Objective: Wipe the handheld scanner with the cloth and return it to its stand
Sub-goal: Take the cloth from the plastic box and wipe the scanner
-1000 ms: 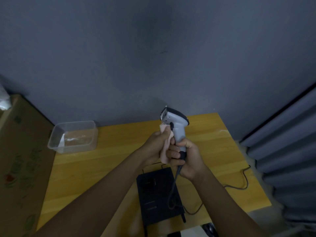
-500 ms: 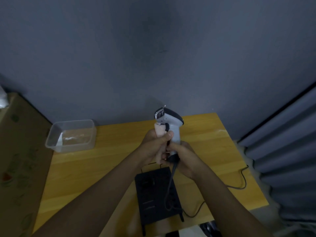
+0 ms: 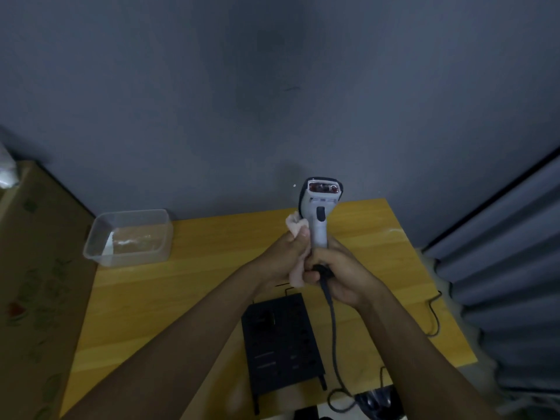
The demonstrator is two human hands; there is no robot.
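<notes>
the scanner point(image 3: 318, 213) is held upright in the air above the middle of the table point(image 3: 212, 268), toward its far edge, with its reddish window now facing the camera. a second ago the head was turned to the left, showing its side; it has since rotated so the front and the dark trigger face the wearer. the right hand point(image 3: 339, 274) is wrapped around the bottom of the handle, where the cable point(image 3: 333, 325) leaves it and runs down toward the near edge. the left hand point(image 3: 288, 256) is closed around the pale cloth point(image 3: 295, 225), pressing it against the left side of the handle just under the head; a bunch of cloth sticks out above the thumb and another fold shows below the palm. compared with half a second ago the cloth sits a little lower against the grip.

my reading is that the turn brings a fresh face of the scanner to the cloth, so wiping is partway along, not finished. the black stand point(image 3: 281, 344) lies flat near the table's near edge, below the hands, with nothing on it; the return is not yet begun.

a clear plastic tub point(image 3: 130, 234) sits at the far left corner, well apart from the work. a cardboard box point(image 3: 36, 283) stands beside the left edge.
</notes>
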